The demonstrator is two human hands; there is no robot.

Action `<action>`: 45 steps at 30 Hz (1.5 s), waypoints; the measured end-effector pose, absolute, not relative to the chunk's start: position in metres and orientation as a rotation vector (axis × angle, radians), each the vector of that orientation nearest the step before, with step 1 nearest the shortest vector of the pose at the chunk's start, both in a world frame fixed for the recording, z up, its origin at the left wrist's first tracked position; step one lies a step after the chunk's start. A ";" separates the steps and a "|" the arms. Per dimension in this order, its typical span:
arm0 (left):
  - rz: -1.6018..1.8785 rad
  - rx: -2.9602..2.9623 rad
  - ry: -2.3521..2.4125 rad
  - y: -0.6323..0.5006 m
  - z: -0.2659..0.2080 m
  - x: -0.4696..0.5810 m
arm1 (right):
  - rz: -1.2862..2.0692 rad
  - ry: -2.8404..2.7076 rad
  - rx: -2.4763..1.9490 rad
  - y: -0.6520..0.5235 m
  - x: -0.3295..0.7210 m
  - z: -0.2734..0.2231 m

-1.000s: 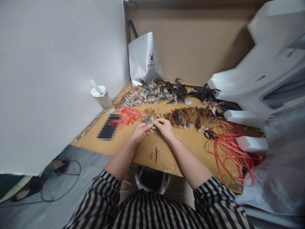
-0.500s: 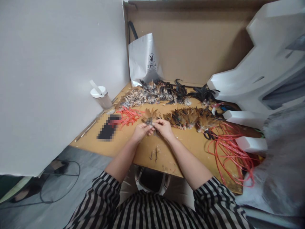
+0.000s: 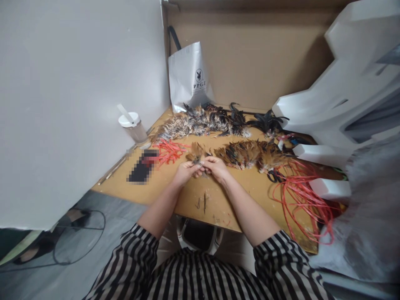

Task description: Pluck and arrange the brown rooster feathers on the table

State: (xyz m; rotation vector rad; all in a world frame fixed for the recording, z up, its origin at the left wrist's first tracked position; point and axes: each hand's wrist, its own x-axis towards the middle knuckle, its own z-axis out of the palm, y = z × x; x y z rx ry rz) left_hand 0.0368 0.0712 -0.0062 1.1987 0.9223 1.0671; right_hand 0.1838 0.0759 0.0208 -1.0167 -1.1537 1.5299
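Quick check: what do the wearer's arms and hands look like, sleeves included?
The left sleeve and right sleeve are striped black and pale grey, ending near the elbows. The forearms are bare; the left hand and right hand wear no gloves.

Soft, rather dim light falls evenly around me, leaving the wall (image 3: 78, 91) on my left a pale grey, laying a broad shadow on the brown back panel (image 3: 250, 58) beside the white moulded form (image 3: 308, 106), and giving the silver bag (image 3: 184, 68) a faint sheen. Fine detail goes soft where my left hand (image 3: 185, 171) and right hand (image 3: 215, 167) pinch the tuft of feathers (image 3: 196, 151), and a dark patch (image 3: 142, 168) shows only as coarse pixels. Towards the edges my view stretches and smears, the plastic sheeting (image 3: 371, 208) looking hazy.
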 end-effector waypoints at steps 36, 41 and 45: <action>1.216 0.928 0.946 0.075 -0.002 0.033 | 1.214 -1.515 -1.462 0.088 0.221 0.030; 1.183 0.907 0.892 0.075 -0.003 0.033 | 1.477 -1.191 -1.296 0.088 0.219 0.033; 1.153 0.914 0.887 0.073 -0.001 0.033 | 1.595 -1.052 -1.186 0.089 0.218 0.032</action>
